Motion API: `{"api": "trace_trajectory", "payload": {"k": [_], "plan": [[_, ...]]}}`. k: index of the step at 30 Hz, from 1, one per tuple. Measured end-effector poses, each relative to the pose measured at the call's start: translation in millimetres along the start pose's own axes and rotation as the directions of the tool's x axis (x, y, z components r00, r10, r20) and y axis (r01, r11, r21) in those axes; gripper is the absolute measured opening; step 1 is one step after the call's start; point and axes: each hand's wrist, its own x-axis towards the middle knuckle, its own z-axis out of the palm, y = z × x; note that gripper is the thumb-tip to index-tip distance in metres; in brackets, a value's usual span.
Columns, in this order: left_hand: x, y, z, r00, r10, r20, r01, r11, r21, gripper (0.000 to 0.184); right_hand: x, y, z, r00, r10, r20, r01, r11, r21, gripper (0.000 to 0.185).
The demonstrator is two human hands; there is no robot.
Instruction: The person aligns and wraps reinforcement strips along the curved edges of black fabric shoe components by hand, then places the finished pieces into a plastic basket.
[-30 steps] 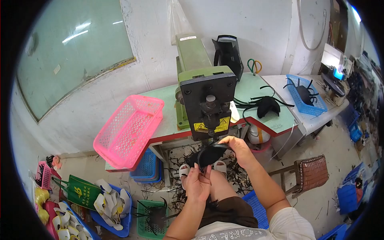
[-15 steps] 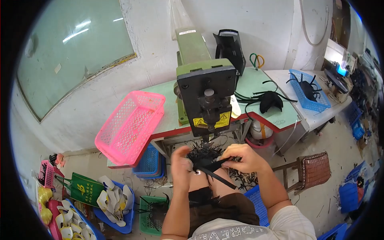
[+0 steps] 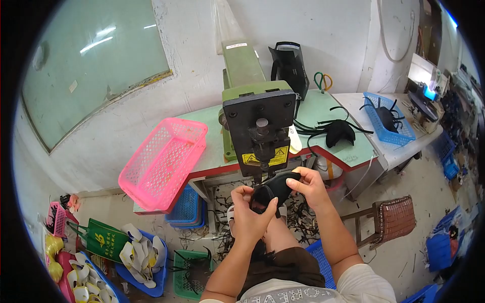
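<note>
A black cup-shaped fabric piece (image 3: 277, 188), padded-looking and with a thin strap, is held up just below the head of a green and black sewing machine (image 3: 258, 113). My left hand (image 3: 250, 211) grips its near-left side, thumb across the fabric and fingers curled behind. On its right end, my right hand (image 3: 309, 186) pinches it between thumb and fingers. The piece's upper edge reaches the machine's needle area, where I cannot tell whether it touches. Another black cup piece with long straps (image 3: 339, 134) lies on the green table to the right.
A pink basket (image 3: 132, 189) overhangs the table's left edge. Scissors (image 3: 323, 81) and a blue basket (image 3: 410, 140) with black strapped pieces are on the right. Black scraps litter the floor. Green and blue baskets, white-yellow pieces and a wooden chair (image 3: 396, 219) stand around.
Both hands have risen from over my lap to the machine head with the black piece. My left hand has closed on it, and the dark bundle over my lap no longer shows there.
</note>
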Motion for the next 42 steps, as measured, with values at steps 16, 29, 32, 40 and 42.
{"api": "trace_trajectory", "payload": {"k": [16,29,32,40,42], "plan": [[-1,-21,-23,0.996,-0.067,-0.052,0.053,0.973,-0.223,0.041,-14,21,24,0.999,0.032,0.039,-0.026,0.99,-0.138,0.021],[-32,-35,-42,0.961,-0.27,-0.053,0.205,0.832,-0.515,0.03,-8,12,52,0.983,-0.106,0.153,0.14,0.962,-0.235,0.023],[-40,-31,-45,0.956,-0.29,-0.04,0.227,0.82,-0.525,0.03,-5,15,51,0.971,-0.091,0.22,0.157,0.94,-0.303,0.021],[-76,-129,-72,0.964,-0.241,0.109,0.181,0.903,0.391,0.052,0,-18,-53,0.97,-0.084,0.23,0.125,0.978,-0.169,0.015],[-100,-149,-87,0.863,-0.311,0.399,-0.108,0.659,0.745,0.066,27,5,-105,0.936,-0.175,-0.305,0.247,0.944,0.219,0.006]]}}
